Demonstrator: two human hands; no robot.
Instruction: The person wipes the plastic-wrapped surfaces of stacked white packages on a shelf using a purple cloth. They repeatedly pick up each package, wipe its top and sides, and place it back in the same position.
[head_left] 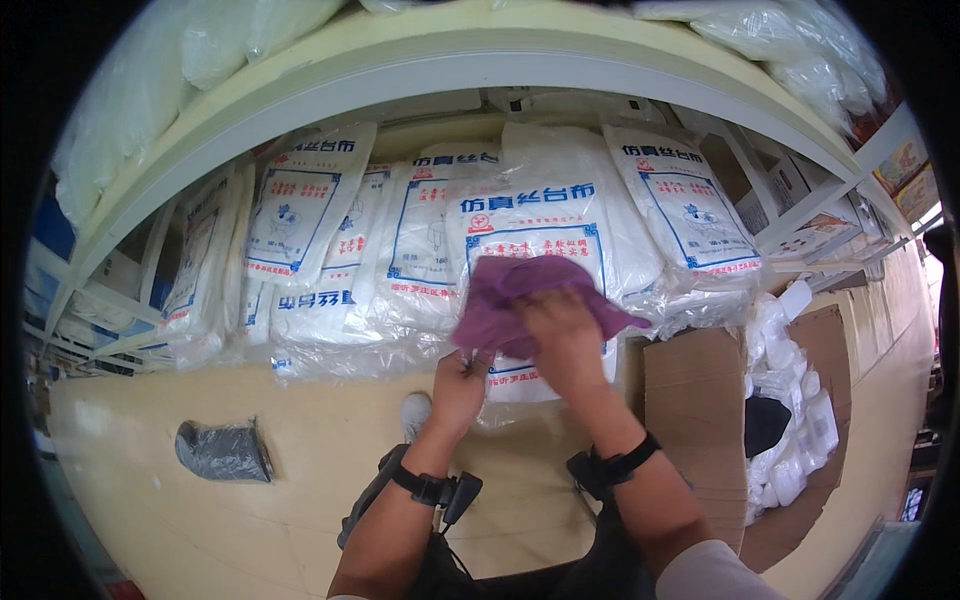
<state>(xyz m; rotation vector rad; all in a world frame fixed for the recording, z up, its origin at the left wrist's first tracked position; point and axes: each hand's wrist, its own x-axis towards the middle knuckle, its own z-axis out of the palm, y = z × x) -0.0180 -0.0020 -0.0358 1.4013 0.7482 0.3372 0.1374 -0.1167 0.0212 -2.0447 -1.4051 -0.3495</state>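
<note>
A purple cloth [490,300] lies bunched and slightly blurred over the front white plastic packet [530,225], which has blue and red printing. My right hand [562,335] is closed on the cloth and presses it against the packet's face. Beside the cloth's lower left corner, my left hand [460,388] pinches at the packet's left edge; its fingertips are partly hidden. Both wrists wear black straps. More packets of the same kind, such as one at the left [300,205] and one at the right [690,200], lie around it on the shelf.
A pale shelf board [480,70] curves above the packets, with clear plastic bags [820,50] on top. On the right stands an open cardboard box [692,420] holding white plastic-wrapped items [785,400] and something black. A dark plastic-wrapped bundle [225,452] lies on the floor at left.
</note>
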